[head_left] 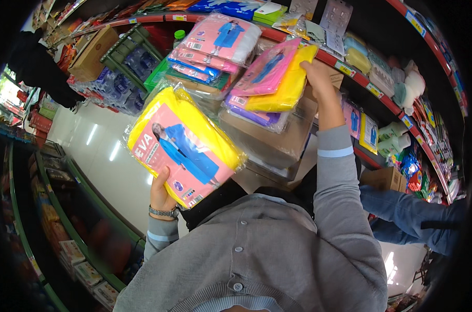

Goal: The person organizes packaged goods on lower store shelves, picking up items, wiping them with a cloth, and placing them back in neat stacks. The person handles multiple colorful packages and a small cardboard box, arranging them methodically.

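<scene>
Left hand (162, 195) had its thumb clamped over a puffy yellow packet (181, 148), all crinkly clear plastic, held out front; right hand (319, 78) pinched the edge of a flatter yellow packet (283, 92), above a boxy brown carton (264, 139). Shrink-wrapped bottles (113, 87) sat way back.

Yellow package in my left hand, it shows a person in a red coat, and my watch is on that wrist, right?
Wrong colour: in the head view, the coat on the yellow package in your left hand is blue. The watch is on that wrist.
</scene>
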The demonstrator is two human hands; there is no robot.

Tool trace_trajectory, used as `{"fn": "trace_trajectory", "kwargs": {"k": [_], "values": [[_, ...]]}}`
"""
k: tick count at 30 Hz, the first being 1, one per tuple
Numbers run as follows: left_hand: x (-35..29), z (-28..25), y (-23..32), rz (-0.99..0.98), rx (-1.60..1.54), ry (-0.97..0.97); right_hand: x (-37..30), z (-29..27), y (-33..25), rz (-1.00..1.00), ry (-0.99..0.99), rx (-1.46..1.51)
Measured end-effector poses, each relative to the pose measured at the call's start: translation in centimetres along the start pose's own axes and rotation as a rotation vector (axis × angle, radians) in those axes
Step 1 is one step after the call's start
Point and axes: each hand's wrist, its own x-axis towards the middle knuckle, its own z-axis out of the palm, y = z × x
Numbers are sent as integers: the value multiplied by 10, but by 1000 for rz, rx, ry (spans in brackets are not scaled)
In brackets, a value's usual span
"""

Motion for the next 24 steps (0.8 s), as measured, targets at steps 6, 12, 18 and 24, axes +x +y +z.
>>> {"fn": "trace_trajectory", "kwargs": {"k": [6, 12, 18, 24], "values": [[3, 8, -2, 9, 61, 45, -50, -72, -34, -74, 85, -202], [6, 34, 2, 76, 211, 10, -132, -111, -44, -149, 164, 29], [23, 71, -17, 40, 290, -64, -173, -82, -69, -120, -115, 614], [38, 106, -39, -76, 219, -175, -179, -34, -64, -75, -245, 659]]}}
